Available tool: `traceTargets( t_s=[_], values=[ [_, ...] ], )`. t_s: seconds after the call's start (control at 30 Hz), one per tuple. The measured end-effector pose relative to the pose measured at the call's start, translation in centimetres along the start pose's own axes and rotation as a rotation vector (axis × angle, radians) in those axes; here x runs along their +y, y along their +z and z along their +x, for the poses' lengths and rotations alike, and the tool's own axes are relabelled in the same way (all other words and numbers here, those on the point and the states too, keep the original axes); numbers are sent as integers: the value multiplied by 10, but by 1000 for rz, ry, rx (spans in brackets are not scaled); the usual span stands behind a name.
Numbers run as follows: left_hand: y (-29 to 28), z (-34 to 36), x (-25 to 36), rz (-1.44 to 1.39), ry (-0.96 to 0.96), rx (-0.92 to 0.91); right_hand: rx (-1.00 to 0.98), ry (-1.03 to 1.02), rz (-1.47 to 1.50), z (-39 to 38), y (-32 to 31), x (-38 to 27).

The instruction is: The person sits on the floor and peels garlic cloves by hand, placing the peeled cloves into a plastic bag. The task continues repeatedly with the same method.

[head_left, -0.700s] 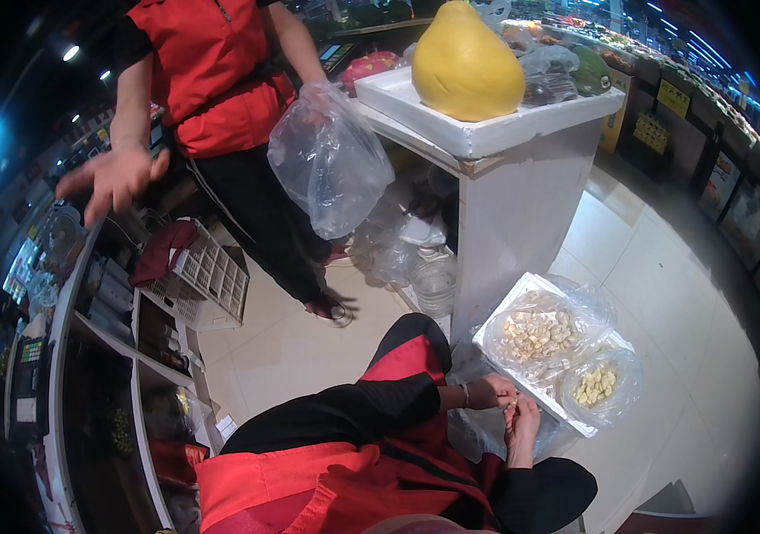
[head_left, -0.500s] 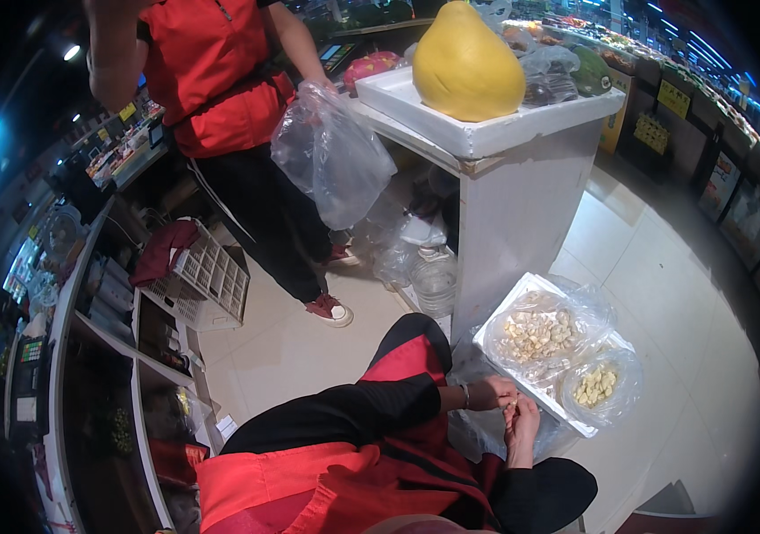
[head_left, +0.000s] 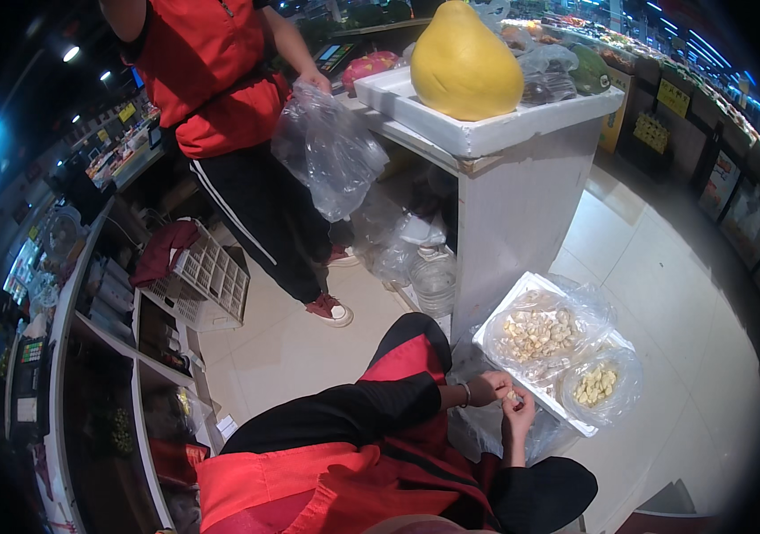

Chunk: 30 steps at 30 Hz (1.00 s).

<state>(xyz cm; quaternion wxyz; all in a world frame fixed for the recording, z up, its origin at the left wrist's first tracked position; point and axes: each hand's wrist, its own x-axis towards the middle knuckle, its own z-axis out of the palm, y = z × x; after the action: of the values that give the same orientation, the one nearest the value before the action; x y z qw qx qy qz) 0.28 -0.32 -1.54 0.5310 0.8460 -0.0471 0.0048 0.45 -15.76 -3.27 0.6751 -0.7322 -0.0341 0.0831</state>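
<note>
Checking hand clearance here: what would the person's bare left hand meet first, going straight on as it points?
The left hand would probably meet the bare right hand's fingers; the white rectangular foam tray seems just beyond, though depth is unclear.

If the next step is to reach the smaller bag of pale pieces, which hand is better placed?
Probably the right hand: it is nearer to the smaller bag, while the left hand is farther left.
</note>
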Motion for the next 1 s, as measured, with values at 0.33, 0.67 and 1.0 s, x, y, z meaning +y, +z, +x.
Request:
traceTargets(
  t_s=[0.33, 0.67, 1.0],
  values=[
    [6, -2, -12, 53, 29, 8, 35, -125, -106, 0, -1, 5],
    [5, 0, -32, 183, -266, 32, 0, 161, 387, -6, -6, -35],
    [-1, 1, 0, -395, -117, -165, -31, 123, 186, -6, -3, -19]
  ],
)
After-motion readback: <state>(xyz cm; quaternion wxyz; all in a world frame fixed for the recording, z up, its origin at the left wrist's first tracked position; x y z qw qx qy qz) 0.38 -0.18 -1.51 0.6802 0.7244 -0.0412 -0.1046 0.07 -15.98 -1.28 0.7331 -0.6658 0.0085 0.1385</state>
